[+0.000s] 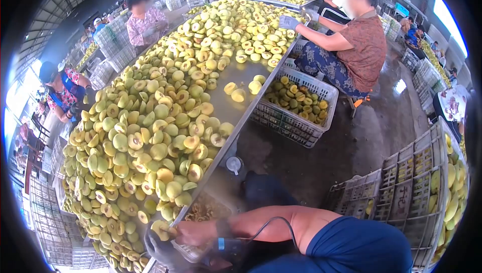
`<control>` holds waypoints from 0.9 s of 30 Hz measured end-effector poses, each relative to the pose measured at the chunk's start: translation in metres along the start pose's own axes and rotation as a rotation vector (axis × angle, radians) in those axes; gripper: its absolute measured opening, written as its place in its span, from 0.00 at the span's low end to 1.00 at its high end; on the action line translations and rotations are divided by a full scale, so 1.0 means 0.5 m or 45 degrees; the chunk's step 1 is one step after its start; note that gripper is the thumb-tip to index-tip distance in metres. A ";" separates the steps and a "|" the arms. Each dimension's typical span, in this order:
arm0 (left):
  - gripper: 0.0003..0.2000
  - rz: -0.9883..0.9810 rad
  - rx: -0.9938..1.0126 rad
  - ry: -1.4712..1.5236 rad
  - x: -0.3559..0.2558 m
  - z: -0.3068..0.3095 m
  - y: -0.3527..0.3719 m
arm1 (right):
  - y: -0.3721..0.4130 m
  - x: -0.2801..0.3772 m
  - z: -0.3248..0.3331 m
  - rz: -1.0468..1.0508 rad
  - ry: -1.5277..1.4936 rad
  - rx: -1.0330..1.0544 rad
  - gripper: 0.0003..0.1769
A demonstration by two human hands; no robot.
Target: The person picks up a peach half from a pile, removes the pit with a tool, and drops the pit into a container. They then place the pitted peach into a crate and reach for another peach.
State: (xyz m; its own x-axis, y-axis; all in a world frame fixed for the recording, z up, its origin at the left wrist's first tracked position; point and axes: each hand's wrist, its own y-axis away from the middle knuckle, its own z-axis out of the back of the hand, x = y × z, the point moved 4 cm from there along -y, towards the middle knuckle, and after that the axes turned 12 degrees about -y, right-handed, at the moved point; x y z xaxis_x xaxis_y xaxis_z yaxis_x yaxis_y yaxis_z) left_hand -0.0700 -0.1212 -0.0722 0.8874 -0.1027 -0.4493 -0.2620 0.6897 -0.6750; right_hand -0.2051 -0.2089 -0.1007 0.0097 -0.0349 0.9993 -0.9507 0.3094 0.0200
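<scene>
At the lower edge of the metal table (232, 83), my left hand (159, 249) wears a grey glove and is closed around a halved yellow-green fruit (160, 230), which looks like a peach or plum. My bare right hand (197, 232) meets that fruit half from the right, its fingers curled. Blur hides whatever they hold. A strap with a small blue-lit device and a cable sits on my right wrist. Just below my right hand is a container (190, 253), partly covered. Brown scraps or pits (208, 208) lie beside it. A big heap of fruit halves (150, 122) covers much of the table.
A white crate (329, 92) of darker fruit halves stands on the floor right of the table. Stacked crates (409, 172) with fruit rise close to my right. A gloved co-worker (359, 47) sits across that crate; other people (145, 22) work around the table. A cup (234, 163) is near the table edge.
</scene>
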 end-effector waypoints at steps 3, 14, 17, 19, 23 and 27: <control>0.18 0.621 0.024 0.537 0.002 -0.012 0.015 | 0.008 0.008 -0.010 -0.002 -0.040 -0.168 0.21; 0.19 0.555 0.063 0.289 -0.076 0.015 0.007 | 0.010 0.022 -0.024 0.518 -0.233 -0.218 0.11; 0.19 0.624 0.140 0.450 -0.066 0.022 0.000 | 0.038 0.055 -0.020 -0.236 -0.353 0.048 0.12; 0.19 0.688 0.229 0.516 -0.062 0.017 -0.017 | 0.016 0.008 -0.028 0.048 -0.349 -0.046 0.11; 0.17 0.832 0.132 0.788 -0.052 0.002 -0.014 | 0.023 0.020 -0.025 0.088 -0.279 -0.008 0.12; 0.11 0.123 0.104 -0.417 -0.051 -0.007 -0.025 | 0.024 0.012 -0.037 0.046 -0.191 0.165 0.09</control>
State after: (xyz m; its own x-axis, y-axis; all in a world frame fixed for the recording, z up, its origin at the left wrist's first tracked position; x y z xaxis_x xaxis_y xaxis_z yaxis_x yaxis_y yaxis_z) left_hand -0.0907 -0.1299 -0.0544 0.9382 0.1917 -0.2883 -0.3309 0.7416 -0.5835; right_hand -0.2107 -0.1876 -0.0936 -0.0619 -0.1702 0.9835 -0.9817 0.1883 -0.0292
